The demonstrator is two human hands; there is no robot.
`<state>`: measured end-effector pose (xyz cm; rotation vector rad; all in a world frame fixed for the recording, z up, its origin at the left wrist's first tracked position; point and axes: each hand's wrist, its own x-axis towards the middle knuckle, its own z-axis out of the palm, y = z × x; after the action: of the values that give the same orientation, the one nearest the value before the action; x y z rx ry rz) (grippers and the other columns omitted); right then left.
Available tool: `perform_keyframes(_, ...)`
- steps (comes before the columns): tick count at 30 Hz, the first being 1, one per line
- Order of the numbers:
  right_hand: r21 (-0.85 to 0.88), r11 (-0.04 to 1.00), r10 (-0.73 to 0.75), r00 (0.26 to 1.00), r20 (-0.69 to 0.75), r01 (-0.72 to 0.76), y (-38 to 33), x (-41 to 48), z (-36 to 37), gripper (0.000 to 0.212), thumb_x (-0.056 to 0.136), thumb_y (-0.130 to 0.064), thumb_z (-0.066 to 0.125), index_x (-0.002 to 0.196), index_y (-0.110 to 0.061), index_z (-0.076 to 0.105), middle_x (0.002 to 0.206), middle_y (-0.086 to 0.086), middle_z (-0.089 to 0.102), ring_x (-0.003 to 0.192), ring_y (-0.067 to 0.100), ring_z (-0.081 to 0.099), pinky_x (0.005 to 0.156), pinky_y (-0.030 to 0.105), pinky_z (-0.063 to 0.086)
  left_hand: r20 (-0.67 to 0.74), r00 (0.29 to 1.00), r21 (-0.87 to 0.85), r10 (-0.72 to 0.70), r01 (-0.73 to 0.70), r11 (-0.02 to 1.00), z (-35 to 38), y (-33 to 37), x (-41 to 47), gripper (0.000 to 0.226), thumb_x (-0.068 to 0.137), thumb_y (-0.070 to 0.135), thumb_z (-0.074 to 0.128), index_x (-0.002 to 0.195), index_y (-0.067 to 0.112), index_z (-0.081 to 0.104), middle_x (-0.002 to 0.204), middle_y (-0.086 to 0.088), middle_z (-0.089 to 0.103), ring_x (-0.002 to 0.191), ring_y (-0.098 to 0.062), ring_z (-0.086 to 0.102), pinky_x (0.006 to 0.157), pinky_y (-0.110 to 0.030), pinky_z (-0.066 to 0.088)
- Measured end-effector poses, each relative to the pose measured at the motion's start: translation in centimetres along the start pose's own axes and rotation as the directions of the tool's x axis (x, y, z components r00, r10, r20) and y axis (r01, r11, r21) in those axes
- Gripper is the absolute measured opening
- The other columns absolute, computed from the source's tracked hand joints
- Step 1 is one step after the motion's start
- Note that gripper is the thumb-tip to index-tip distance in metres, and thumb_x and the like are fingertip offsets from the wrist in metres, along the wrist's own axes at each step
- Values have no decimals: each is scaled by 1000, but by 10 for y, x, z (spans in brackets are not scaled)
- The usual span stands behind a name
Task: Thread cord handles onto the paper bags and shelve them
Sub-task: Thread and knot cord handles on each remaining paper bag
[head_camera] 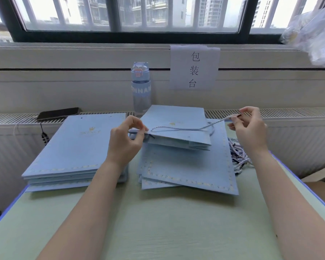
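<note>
Blue paper bag [176, 117] edge in pinched left fingers [137, 127], twisted cord [178, 130] end between pinched right fingers [239, 120].

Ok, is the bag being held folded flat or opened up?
Folded flat: the bag shows its layers pressed together along the near edge.

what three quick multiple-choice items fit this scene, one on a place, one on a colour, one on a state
1. Where does the water bottle stand?
A. behind the paper bags
B. on the left stack
C. at the table's near edge
2. What colour are the paper bags?
A. red
B. light blue
C. black
3. What is the right hand doing?
A. lying flat on the table
B. pinching the cord end
C. hanging idle

Answers: 1 A, it stands upright beyond them; 2 B, every bag is pale blue; 3 B, its fingers pinch the cord's dark tip.
</note>
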<state>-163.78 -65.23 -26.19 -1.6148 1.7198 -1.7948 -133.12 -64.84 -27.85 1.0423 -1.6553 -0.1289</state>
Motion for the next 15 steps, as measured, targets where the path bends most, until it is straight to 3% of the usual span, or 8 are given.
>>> perform_keyframes(2,-22,998,-51,998,49,52,-6,-6,8,12,92,-10,59,97,-16,49,80,-3,67,61,-7,63,60,7,45,20,999,41,46,-47,998,1,0,-1,5,81,11,58,82,16,58,81,6,67,78,-13,63,74,-29,51)
perform_keyframes(5,-59,990,-115,978,171,127,-13,-13,18,7,88,-9,64,90,-16,67,78,2,70,67,4,67,68,16,51,93,987,33,129,-132,991,10,11,-2,14,82,25,58,88,13,65,86,8,67,85,-5,61,81,-24,49)
perform_keyframes(8,31,991,-134,943,303,131,-18,-24,28,18,85,-3,66,95,-17,72,74,4,70,58,-1,64,66,12,52,405,893,57,197,-239,969,30,23,-10,36,84,39,63,111,16,67,111,6,67,107,-6,57,95,-20,42)
perform_keyframes(10,19,990,-134,925,355,136,-19,-30,35,19,85,-3,66,99,-15,72,74,4,69,57,1,63,67,12,52,559,816,141,146,-268,953,44,18,-16,48,86,43,60,125,16,61,129,1,60,123,-14,50,105,-31,38)
perform_keyframes(12,-9,992,-115,910,397,130,-20,-33,40,18,87,-5,65,101,-13,73,77,1,69,62,-2,64,70,8,50,567,814,175,123,-265,948,51,10,-20,45,90,41,56,126,15,61,134,-2,57,127,-20,48,105,-40,39)
perform_keyframes(15,-59,990,-89,885,457,130,-21,-37,42,20,88,-13,65,105,-19,72,82,-5,69,70,-2,64,71,4,46,496,858,162,138,-247,956,51,6,-18,35,92,31,60,121,11,65,128,-4,61,119,-22,54,100,-30,39)
